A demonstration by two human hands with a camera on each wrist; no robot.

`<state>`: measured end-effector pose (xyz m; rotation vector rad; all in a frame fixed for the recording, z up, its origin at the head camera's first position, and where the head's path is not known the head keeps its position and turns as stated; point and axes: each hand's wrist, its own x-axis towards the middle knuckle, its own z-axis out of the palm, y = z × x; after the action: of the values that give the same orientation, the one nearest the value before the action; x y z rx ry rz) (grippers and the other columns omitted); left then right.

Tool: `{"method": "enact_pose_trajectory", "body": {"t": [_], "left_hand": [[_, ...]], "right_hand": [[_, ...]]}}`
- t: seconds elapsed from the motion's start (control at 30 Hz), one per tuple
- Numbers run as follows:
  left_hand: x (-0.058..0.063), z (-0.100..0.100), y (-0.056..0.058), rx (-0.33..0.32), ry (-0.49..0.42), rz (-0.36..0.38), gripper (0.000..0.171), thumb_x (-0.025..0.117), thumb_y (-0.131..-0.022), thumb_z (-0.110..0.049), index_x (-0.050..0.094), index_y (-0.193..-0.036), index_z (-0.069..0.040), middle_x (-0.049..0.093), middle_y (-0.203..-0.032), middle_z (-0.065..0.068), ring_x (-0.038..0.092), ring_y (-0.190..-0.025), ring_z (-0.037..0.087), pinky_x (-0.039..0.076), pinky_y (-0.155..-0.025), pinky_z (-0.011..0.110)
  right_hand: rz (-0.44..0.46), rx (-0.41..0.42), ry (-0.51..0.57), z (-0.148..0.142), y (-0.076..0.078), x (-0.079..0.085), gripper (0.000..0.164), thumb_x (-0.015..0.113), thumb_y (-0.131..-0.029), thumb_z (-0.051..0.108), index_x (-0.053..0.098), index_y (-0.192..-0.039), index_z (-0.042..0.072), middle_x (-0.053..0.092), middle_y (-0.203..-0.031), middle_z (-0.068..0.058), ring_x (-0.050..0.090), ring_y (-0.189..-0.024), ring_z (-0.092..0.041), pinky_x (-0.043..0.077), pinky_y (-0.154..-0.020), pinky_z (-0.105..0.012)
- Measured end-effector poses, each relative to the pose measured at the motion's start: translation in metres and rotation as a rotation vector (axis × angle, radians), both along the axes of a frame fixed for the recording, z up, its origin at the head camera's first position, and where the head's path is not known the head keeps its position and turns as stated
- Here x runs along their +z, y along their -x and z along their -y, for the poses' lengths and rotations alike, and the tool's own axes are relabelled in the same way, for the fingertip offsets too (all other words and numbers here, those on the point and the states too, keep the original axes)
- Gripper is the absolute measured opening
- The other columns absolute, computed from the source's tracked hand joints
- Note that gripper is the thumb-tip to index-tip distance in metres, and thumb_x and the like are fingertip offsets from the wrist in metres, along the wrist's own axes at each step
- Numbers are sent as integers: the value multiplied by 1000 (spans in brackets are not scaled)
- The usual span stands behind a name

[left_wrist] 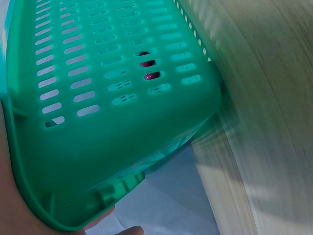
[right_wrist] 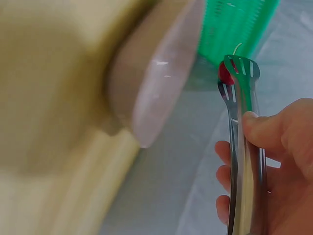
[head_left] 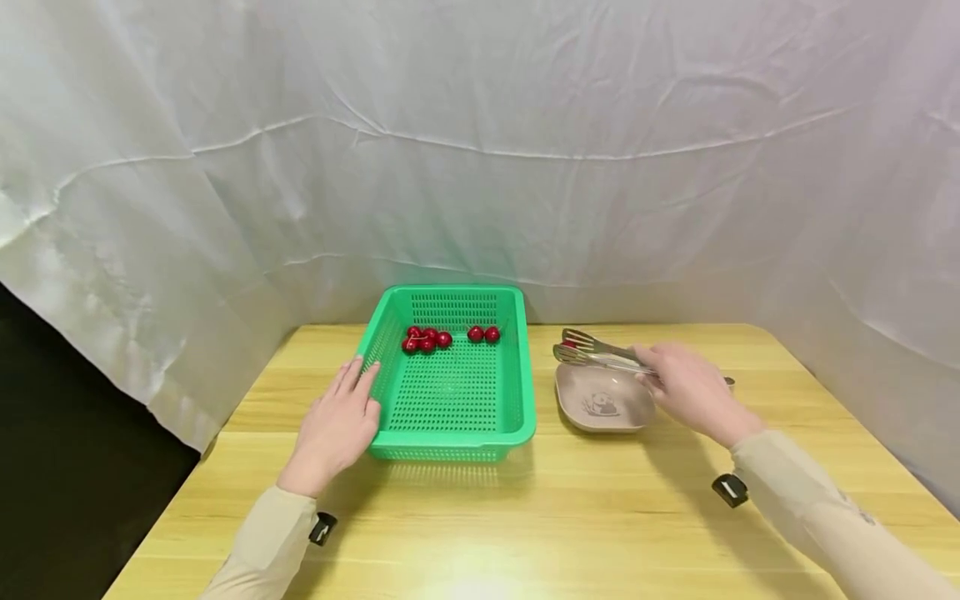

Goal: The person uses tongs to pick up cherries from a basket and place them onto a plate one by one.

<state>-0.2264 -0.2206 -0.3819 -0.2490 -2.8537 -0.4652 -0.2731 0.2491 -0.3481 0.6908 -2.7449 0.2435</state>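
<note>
My right hand (head_left: pixel 686 390) grips metal tongs (head_left: pixel 611 362) with slotted heads. Between the heads sits a red cherry (right_wrist: pixel 225 74), its stem showing in the right wrist view. The tongs hang over the far side of a small beige bowl (head_left: pixel 630 406) with a panda print. Laid along the left rim of a green perforated basket (head_left: pixel 457 439), my left hand (head_left: pixel 337 425) has its fingers extended. Inside the basket, several cherries (head_left: pixel 427 343) cluster at the far left and two cherries (head_left: pixel 483 334) lie toward the far right.
The basket and bowl stand side by side on a wooden table (head_left: pixel 480 525), the bowl to the right. A pale cloth (head_left: pixel 480 200) hangs behind the table and along its sides. A dark area (head_left: pixel 75 450) lies beyond the table's left edge.
</note>
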Motion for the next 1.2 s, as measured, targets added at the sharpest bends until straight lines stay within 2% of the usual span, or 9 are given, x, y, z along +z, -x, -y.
{"method": "enact_pose_trajectory", "body": {"t": [0.27,0.37,0.57,0.77,0.97,1.1,1.2], "left_hand": [[0,0,-2,-2,8,4,55,32,-102,-23,31,-154,-5,20,-160,19,15,-147,39,27,-106,69],[0,0,-1,-3,1,3,55,32,-102,-23,32,-154,-5,20,-160,19,15,-147,39,27,-106,68],[0,0,0,-5,1,2,55,32,-102,-22,32,-154,-6,20,-160,19,15,-147,39,27,-106,68],[0,-1,1,0,5,4,55,31,-101,-23,31,-154,-7,20,-161,18,15,-147,38,27,-106,68],[0,-1,0,4,2,5,55,31,-101,-23,32,-154,-7,19,-161,18,15,-147,38,27,-106,68],[1,0,0,7,2,9,55,30,-102,-23,31,-154,-8,19,-161,18,15,-147,38,27,-105,69],[1,0,-1,9,0,16,55,30,-102,-23,31,-155,-8,19,-161,17,15,-147,38,27,-104,70]], "right_hand": [[74,-5,-15,-10,3,-29,46,71,-84,5,61,-129,-3,59,-77,0,53,-67,-19,41,-46,-29],[101,-15,-17,-9,3,-35,43,71,-86,6,62,-127,-1,56,-77,1,49,-65,-16,41,-47,-28],[105,-35,-13,-10,-1,-41,51,71,-87,12,57,-135,-3,62,-86,-2,54,-72,-19,43,-49,-31],[91,-36,0,-10,-4,-38,52,69,-88,14,56,-135,-3,62,-89,-4,55,-75,-21,43,-50,-33],[82,-18,58,-5,-5,-25,54,67,-91,15,50,-139,-2,61,-94,-10,54,-75,-21,46,-52,-33],[24,1,80,4,-3,-15,57,66,-93,15,46,-143,-3,63,-106,-17,60,-87,-30,53,-68,-46],[-19,4,93,12,0,-9,57,65,-94,14,44,-144,-3,62,-117,-23,59,-102,-38,50,-83,-56]]}}
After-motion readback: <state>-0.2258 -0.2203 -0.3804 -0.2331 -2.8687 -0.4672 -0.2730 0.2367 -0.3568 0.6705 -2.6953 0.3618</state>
